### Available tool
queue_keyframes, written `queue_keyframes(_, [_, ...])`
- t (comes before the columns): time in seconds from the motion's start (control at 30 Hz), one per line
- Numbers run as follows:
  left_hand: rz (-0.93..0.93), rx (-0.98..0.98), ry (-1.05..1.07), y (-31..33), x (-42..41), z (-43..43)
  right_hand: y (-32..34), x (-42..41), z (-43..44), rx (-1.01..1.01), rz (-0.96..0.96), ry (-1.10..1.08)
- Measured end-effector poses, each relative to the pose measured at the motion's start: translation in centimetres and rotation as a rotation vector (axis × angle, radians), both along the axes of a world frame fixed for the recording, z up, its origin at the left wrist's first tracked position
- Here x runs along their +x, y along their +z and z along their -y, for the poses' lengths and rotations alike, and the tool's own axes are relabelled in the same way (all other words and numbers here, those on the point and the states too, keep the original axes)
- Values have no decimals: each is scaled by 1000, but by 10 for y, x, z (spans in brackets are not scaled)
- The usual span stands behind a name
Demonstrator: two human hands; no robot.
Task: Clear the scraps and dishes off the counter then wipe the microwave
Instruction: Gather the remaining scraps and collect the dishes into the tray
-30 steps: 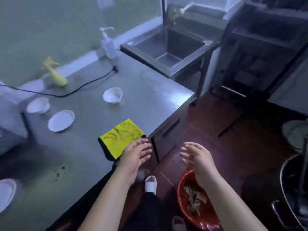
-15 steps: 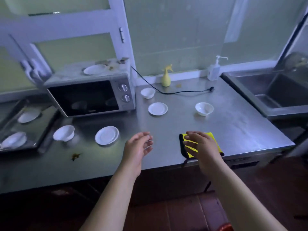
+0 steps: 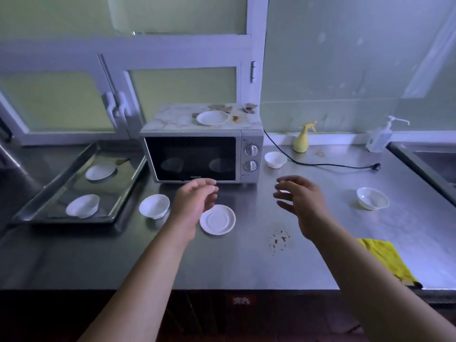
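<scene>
Clearing dishes looks to be the step in hand. Both hands hover empty above the stainless steel table (image 3: 246, 267). The left hand (image 3: 195, 203), fingers loosely curled, hangs just over the white round saucer (image 3: 217, 219). The right hand (image 3: 298, 201), fingers spread wide, grips nothing. Brown crumb scraps (image 3: 278, 238) lie near the saucer, and the silver microwave (image 3: 202, 156) stands behind. The next move probably calls for lowering the left hand onto the saucer's rim.

Left hand (image 3: 196, 204): palm turned inward toward the right hand, fingers loosely curled, thumb near the fingertips, holding nothing. Right hand (image 3: 301, 202): level with the left and well apart from it, fingers spread and slightly bent, empty. Left forearm (image 3: 145, 272) and right forearm (image 3: 357, 275): bare, extended forward.
</scene>
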State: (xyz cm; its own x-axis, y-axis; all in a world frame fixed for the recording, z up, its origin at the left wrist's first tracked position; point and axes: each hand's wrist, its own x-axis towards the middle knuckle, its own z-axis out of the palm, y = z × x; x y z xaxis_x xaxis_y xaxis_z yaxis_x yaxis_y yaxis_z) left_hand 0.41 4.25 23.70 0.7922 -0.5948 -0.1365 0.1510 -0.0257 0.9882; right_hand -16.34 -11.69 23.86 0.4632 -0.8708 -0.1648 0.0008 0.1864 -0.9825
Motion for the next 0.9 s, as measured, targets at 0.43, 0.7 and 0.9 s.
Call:
queue_keyframes(0.43, [425,523,-77,22,182,147,18,148,183,-258,-253,97])
queue_keyframes(0.7, [853,915,-3,2,261,209,7,277,309,-466,-446,162])
queue_keyframes(0.9, [1029,1034,-23,-35,279,204,-4,355,371,-785,-763,171])
